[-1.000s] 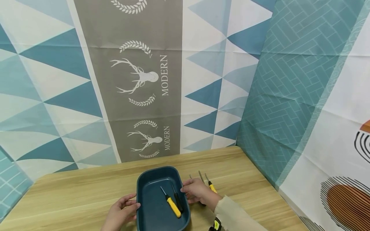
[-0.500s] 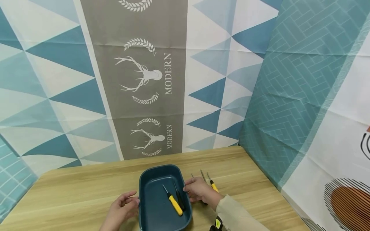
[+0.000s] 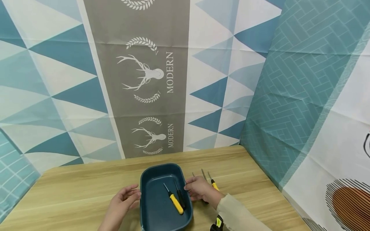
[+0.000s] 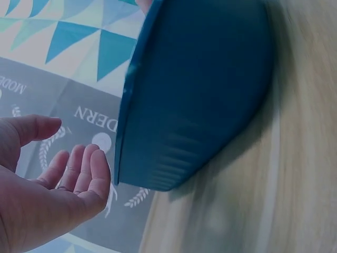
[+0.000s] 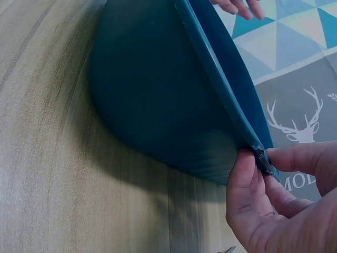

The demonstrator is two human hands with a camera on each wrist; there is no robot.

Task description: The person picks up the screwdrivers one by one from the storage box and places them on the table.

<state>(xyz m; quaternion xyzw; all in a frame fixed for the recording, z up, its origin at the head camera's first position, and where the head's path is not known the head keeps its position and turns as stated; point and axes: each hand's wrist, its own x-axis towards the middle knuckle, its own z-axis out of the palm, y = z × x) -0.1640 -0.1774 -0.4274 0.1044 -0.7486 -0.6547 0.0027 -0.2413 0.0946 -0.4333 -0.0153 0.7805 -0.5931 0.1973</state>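
Observation:
A dark blue plastic bin (image 3: 156, 205) stands on the wooden table in the head view. Inside lie a yellow-handled screwdriver (image 3: 176, 204) and a black-handled screwdriver (image 3: 180, 197), side by side. My right hand (image 3: 200, 189) pinches the bin's right rim between thumb and fingers, which the right wrist view shows closely. Beside the left wall hovers my left hand (image 3: 122, 202), its fingers loosely bent. In the left wrist view a gap separates that left hand (image 4: 63, 184) from the bin (image 4: 195, 89), and it holds nothing.
Several tools lie right of the bin, partly hidden by my right hand, among them a yellow-handled one (image 3: 214, 184). A black and yellow object (image 3: 218, 223) sits near my right sleeve. Patterned cloth walls (image 3: 144, 80) rise behind the table (image 3: 86, 179).
My left hand has let go of the bin's left rim and moved slightly away. My right hand keeps its grip. The head view has shifted slightly.

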